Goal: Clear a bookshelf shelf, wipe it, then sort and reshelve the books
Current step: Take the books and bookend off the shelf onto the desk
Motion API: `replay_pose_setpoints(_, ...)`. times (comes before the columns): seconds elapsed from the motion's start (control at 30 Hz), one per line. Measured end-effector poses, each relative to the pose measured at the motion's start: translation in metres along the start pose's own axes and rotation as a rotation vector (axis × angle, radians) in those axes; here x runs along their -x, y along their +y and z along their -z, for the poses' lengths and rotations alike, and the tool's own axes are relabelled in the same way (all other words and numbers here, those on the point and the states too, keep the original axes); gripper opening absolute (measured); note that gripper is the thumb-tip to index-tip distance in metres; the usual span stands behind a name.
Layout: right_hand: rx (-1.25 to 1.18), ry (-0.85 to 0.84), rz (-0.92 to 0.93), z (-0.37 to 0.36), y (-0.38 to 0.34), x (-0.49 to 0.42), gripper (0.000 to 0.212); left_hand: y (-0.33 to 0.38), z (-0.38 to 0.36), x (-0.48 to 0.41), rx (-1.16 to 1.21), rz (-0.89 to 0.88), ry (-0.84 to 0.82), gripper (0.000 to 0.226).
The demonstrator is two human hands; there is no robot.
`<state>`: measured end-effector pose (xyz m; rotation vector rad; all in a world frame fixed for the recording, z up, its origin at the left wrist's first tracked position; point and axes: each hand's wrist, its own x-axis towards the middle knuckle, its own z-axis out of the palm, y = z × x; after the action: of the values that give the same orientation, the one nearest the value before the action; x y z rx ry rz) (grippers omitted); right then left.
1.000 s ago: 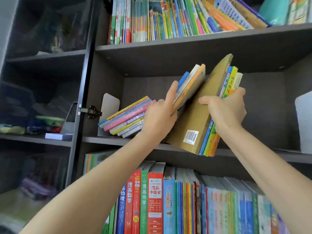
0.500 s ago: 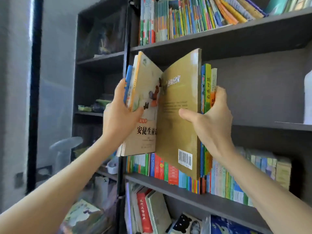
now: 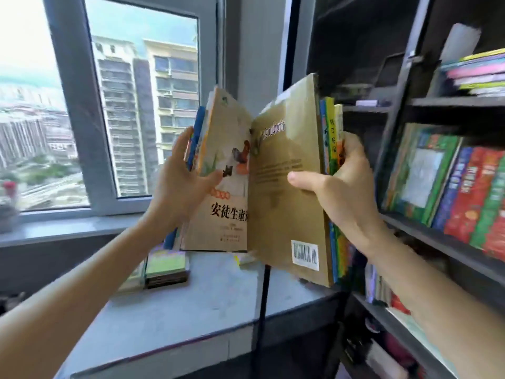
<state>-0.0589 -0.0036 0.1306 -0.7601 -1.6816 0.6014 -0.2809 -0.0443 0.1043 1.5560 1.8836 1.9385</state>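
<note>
I hold two bunches of books upright in the air, away from the bookshelf (image 3: 442, 242). My left hand (image 3: 183, 184) grips a cream storybook (image 3: 226, 214) with red Chinese title, plus thinner books behind it. My right hand (image 3: 338, 192) grips an olive-brown book (image 3: 287, 203) with a barcode, thumb across its back cover, together with thin blue, green and yellow books (image 3: 332, 132) behind it. The two bunches meet in a V between my hands.
A grey desk (image 3: 191, 302) lies below the books, with a small stack of books (image 3: 164, 266) on it. A window (image 3: 125, 105) is behind on the left. The dark bookshelf with colourful books (image 3: 470, 192) stands at the right.
The books have left the shelf: I lifted both bunches out and turned left, so they now hang over the desk by the window. Both grips are unchanged.
</note>
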Motion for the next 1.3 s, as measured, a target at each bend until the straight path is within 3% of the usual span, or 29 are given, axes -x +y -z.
replay_pose_setpoints(0.3, 0.027, -0.164, -0.102, -0.192, 0.076, -0.029, 0.059, -0.162, 0.054, -0.051, -0.126, 0.117, 0.112, 0.075)
replay_pose_setpoints(0.4, 0.067, -0.183, -0.259, -0.257, 0.128, -0.042, 0.070, -0.232, 0.051, -0.085, -0.153, 0.160, 0.098, 0.073)
replay_pose_setpoints(0.63, 0.242, -0.086, -0.649, -0.354, 0.245, -0.097, 0.051, -0.366, 0.017, -0.185, -0.092, 0.279, -0.017, 0.072)
replay_pose_setpoints(0.8, 0.537, 0.096, -0.691, -0.363, 0.307, -0.156, 0.045, -0.429, -0.049, -0.227, 0.071, 0.346, -0.130, 0.069)
replay_pose_setpoints(0.9, 0.813, 0.157, -0.670, -0.350, 0.338, -0.201, 0.058, -0.457, -0.100, -0.233, 0.196, 0.478, -0.180, 0.075)
replay_pose_setpoints(1.17, 1.557, -0.114, -0.526, -0.273, 0.404, -0.268, 0.068, -0.514, -0.244, -0.217, 0.531, 0.810, -0.236, 0.057)
replay_pose_setpoints(1.3, 1.826, -0.238, -0.464, -0.240, 0.442, -0.276, 0.081, -0.519, -0.306, -0.208, 0.653, 0.919, -0.208, 0.074)
